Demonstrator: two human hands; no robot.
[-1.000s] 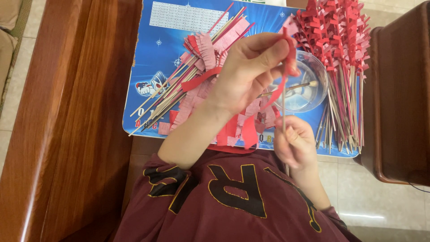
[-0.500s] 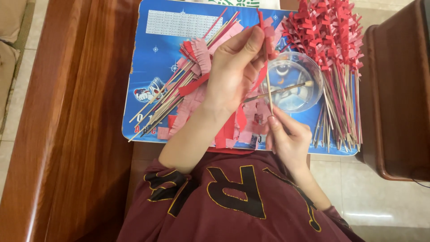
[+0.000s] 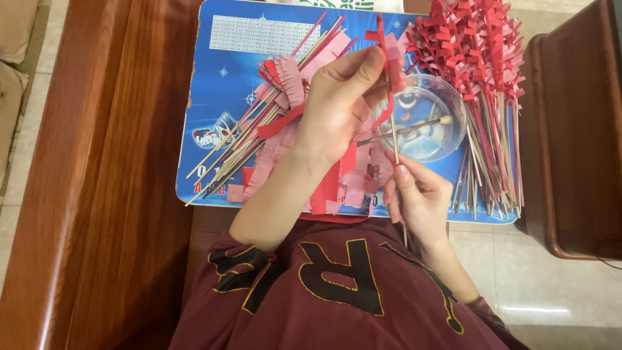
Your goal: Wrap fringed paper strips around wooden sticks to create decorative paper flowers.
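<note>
Head view: left hand pinches red paper strip at stick top, 12 o'clock; right hand grips stick base, 5 o'clock, above blue table; glass bowl at 2 o'clock.

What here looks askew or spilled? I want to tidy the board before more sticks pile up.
Nothing spilled. The bare sticks lie crisscrossed, some poking past the blue board edge, and the brush rests slanted across the clear bowl.
</note>
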